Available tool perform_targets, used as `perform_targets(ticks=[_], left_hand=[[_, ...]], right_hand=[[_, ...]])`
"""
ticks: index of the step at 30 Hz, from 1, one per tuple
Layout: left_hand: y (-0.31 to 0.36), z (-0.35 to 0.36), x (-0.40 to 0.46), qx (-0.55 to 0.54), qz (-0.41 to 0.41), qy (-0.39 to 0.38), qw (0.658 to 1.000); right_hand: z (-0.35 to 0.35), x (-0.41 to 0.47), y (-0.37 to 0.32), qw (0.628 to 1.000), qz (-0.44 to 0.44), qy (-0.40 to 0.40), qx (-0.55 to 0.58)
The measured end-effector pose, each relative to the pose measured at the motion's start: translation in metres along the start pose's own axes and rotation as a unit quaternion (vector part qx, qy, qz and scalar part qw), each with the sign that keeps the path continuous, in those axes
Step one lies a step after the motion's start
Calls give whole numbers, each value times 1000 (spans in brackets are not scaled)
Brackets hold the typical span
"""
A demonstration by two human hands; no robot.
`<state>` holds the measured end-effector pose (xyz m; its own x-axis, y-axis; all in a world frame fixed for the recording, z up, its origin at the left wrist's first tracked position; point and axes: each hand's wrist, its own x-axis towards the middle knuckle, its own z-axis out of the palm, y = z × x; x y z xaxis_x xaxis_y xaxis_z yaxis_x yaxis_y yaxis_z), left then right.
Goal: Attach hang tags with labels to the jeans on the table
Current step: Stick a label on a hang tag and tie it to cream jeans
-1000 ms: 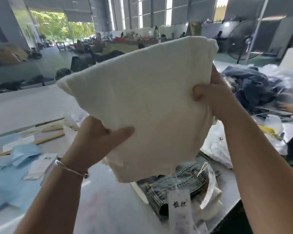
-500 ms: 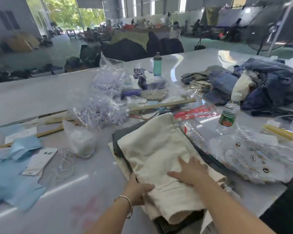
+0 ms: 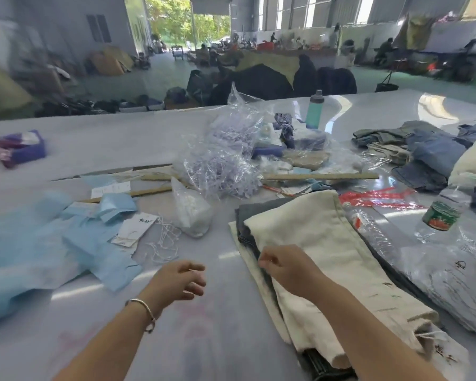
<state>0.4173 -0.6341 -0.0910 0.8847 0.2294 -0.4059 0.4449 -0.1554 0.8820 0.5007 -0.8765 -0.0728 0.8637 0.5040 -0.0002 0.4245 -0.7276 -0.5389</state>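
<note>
Folded cream jeans (image 3: 327, 251) lie on top of a stack of folded jeans at the near right of the table (image 3: 217, 339), with a grey pair (image 3: 259, 209) showing under them. My right hand (image 3: 285, 266) hovers at the stack's left edge, fingers loosely curled, holding nothing. My left hand (image 3: 180, 280), a bracelet on its wrist, hangs over the bare table left of the stack, fingers relaxed and empty. White hang tags (image 3: 135, 229) and loose white strings (image 3: 164, 243) lie to the left.
Crumpled blue paper (image 3: 39, 251) covers the near left. Clear bags of plastic fasteners (image 3: 226, 160) and a small white bag (image 3: 190, 213) sit in the middle. A water bottle (image 3: 448, 207), wooden sticks (image 3: 319, 176), a teal bottle (image 3: 314, 110) and a pile of denim (image 3: 434, 152) stand to the right.
The cream jeans went from held up in both hands to lying on the stack. Both hands have since let go and moved off to the left.
</note>
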Motion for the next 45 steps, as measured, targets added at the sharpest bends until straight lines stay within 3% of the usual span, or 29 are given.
perform_targets(ticks=[6, 9, 11, 14, 16, 18, 22, 25, 28, 31, 33, 35, 39, 42, 45], left_hand=[[-17, -191, -75, -37, 85, 219, 971], [-38, -288, -128, 21, 122, 320, 939], [-60, -351, -162, 111, 127, 399, 901], [-101, -442, -208, 283, 117, 495, 814], [-137, -504, -227, 357, 80, 510, 778], [-174, -558, -236, 401, -19, 483, 778], [-249, -621, -222, 510, -139, 299, 794], [-279, -631, -208, 535, -68, 328, 776], [-293, -640, -208, 516, 125, 393, 751], [-302, -654, -215, 475, 248, 430, 727], [-299, -665, -222, 452, 257, 422, 742], [-295, -672, -226, 459, 235, 380, 768], [-290, -677, -227, 463, 208, 344, 790], [-283, -679, -227, 411, 193, 374, 809], [-255, -678, -233, 396, 162, 460, 778]], right_hand=[[32, 27, -156, 981, -146, 50, 119], [73, 41, -248, 961, -196, 71, 179], [109, 50, -311, 950, -223, 70, 209], [171, 64, -406, 936, -239, 40, 257], [215, 72, -464, 923, -239, 3, 302], [258, 77, -514, 914, -239, -33, 327], [330, 83, -580, 912, -230, -97, 326], [367, 92, -601, 915, -213, -135, 315], [391, 105, -614, 927, -154, -192, 284], [408, 111, -622, 903, -81, -352, 233], [418, 106, -629, 854, -71, -469, 212], [430, 97, -638, 816, -72, -523, 233], [441, 87, -654, 796, 12, -489, 357], [436, 76, -651, 817, 101, -476, 309], [429, 45, -660, 754, 76, -545, 358]])
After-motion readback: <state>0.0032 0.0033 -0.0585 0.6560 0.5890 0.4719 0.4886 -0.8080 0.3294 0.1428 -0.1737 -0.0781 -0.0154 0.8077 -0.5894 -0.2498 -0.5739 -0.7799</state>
